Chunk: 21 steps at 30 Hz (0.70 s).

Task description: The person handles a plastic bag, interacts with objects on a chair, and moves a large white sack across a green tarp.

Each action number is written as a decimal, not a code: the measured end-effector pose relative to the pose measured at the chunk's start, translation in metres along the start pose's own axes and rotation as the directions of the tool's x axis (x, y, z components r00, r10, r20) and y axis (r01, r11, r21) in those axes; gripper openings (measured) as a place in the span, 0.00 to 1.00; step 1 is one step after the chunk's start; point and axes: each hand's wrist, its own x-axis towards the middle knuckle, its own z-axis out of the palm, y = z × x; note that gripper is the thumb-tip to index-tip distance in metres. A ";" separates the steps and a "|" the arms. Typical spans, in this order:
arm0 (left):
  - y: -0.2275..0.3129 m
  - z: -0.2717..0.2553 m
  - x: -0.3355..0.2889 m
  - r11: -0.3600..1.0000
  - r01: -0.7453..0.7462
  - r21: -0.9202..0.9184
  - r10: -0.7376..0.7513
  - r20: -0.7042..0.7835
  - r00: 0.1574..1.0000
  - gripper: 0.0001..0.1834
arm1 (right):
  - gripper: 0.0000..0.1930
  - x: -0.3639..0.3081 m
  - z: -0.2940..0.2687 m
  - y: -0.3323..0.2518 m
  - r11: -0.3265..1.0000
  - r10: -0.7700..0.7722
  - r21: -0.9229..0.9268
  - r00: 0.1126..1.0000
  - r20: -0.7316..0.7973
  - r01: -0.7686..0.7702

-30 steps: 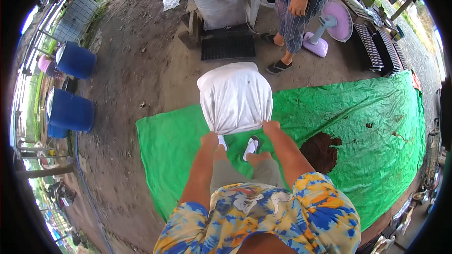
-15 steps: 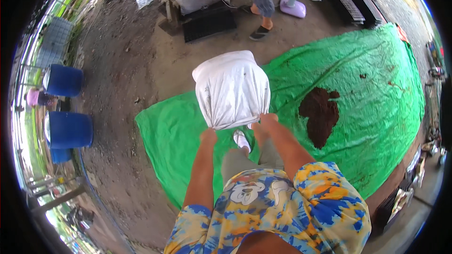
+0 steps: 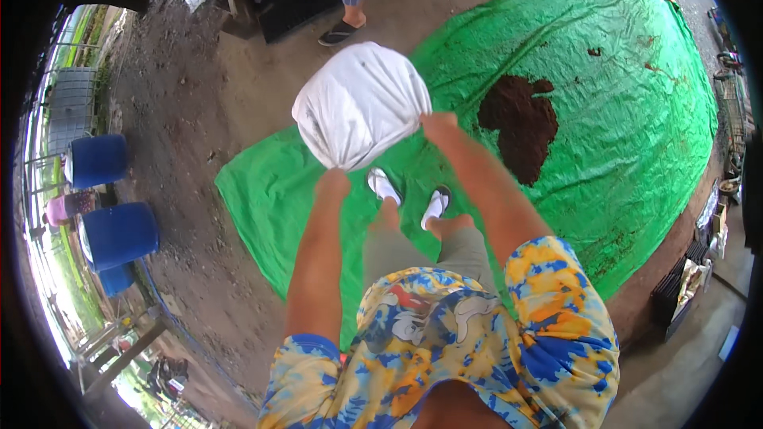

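Observation:
A bulky white sack [image 3: 362,103] fills the space in front of me, over the far edge of the green tarp [image 3: 270,206]. My left hand [image 3: 333,183] is closed on its near left corner. With my right hand [image 3: 439,122] I grip the near right corner, which sits higher and farther off. The cloth is drawn into folds toward both fists. My arms are stretched forward. Whether the sack rests on the ground or hangs cannot be told. To its right a patch of dark brown soil [image 3: 520,127] lies on the tarp.
Another person's leg and sandal [image 3: 343,30] stand just beyond the sack, beside a black tray [image 3: 294,4]. Blue barrels [image 3: 119,232] line the left side. My feet in white socks are on the tarp. Black trays [image 3: 675,294] stand at the right edge.
The sack has swung left and tilted, its right corner now farther from me. Both hands still hold it. My feet show more fully, and the other person's leg appears farther left.

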 end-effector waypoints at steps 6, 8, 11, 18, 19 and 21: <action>0.125 0.141 -0.031 0.594 -0.580 -0.557 0.724 0.056 0.688 0.27 | 0.22 -0.092 -0.003 0.094 0.832 0.465 0.356 0.885 -0.032 -0.425; 0.187 0.138 -0.112 0.560 -0.546 -0.623 0.714 0.028 0.700 0.25 | 0.25 -0.174 0.072 0.156 0.755 0.560 0.364 0.825 0.074 -0.545; 0.175 0.184 -0.148 0.506 -0.787 -0.354 0.842 0.007 0.539 0.24 | 0.23 -0.340 0.173 0.197 0.700 0.560 0.306 0.761 0.327 -0.646; -0.032 0.189 -0.114 0.908 -0.388 -0.160 0.408 0.120 0.905 0.24 | 0.22 -0.601 0.294 0.065 0.298 0.713 0.319 0.432 0.552 -0.900; -0.071 0.185 -0.117 0.948 -0.289 -0.130 0.295 0.028 0.955 0.24 | 0.23 -0.616 0.303 0.043 0.197 0.708 0.314 0.356 0.610 -0.929; -0.227 0.227 -0.086 0.966 -0.204 -0.162 0.167 -0.215 0.962 0.22 | 0.24 -0.627 0.291 0.020 0.251 0.688 0.357 0.426 0.588 -0.900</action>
